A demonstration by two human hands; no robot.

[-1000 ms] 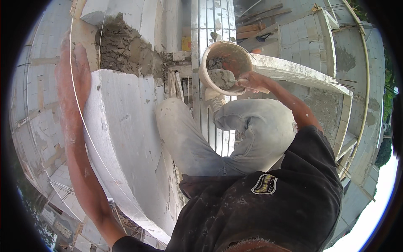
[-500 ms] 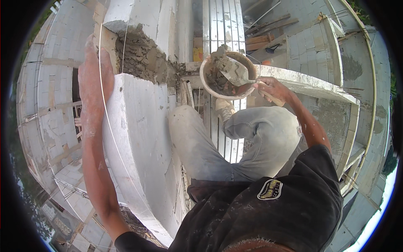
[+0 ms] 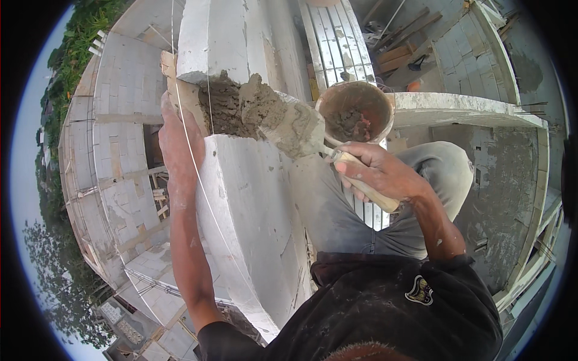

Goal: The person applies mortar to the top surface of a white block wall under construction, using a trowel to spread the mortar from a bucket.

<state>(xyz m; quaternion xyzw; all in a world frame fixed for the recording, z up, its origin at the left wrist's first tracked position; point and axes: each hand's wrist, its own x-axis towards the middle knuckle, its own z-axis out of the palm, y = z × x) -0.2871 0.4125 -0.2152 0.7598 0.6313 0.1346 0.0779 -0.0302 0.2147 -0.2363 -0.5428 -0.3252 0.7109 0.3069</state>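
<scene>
My right hand (image 3: 377,171) grips the wooden handle of a trowel (image 3: 310,141), its blade loaded with grey mortar and held at the right end of a mortar-filled gap (image 3: 226,108). The gap lies between a lower white block (image 3: 247,204) and an upper one (image 3: 235,36). My left hand (image 3: 180,135) is wrapped against a pale board (image 3: 170,65) along the gap's outer side, with a thin string (image 3: 199,180) running past it. A round bucket (image 3: 387,108) with some mortar in it is behind the trowel.
My bent knee (image 3: 451,165) is at the right, over a ribbed metal strip (image 3: 334,39). A white wall top (image 3: 457,103) runs rightward from the bucket. Loose timber (image 3: 394,57) lies below at top right. Lower block walls (image 3: 102,168) and trees drop away on the left.
My right hand has carried the mortar-laden trowel out of the bucket, leftward to the gap between the blocks. The view has shifted, showing more of the left side; my left hand stays at the board.
</scene>
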